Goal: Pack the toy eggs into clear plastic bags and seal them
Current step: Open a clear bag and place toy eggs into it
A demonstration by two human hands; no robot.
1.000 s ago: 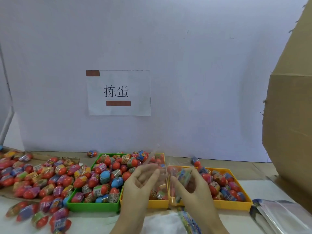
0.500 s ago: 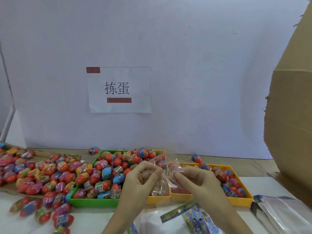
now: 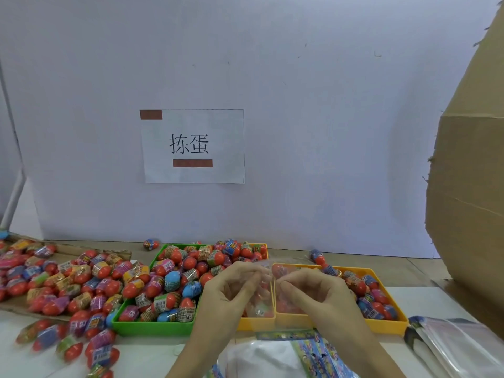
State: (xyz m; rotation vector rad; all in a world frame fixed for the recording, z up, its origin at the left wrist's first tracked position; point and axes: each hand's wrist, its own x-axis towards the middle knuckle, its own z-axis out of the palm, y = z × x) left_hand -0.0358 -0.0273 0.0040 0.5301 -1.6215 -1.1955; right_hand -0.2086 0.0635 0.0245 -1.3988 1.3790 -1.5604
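Hands (image 3: 231, 289) lower; three trays (image 3: 152, 327), one bag (image 3: 266, 293).

A clear bag (image 3: 263, 293) is held upright at lower centre of the frame, pinched at its top edge. Red-capped eggs (image 3: 174, 285) in coloured wrappers are heaped in trays at lower centre, and more are scattered loose at lower left. Flat bags (image 3: 461, 347) are stacked at lower right.

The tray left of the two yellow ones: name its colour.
Bright green tray, piled with toy eggs, seen in the head view.
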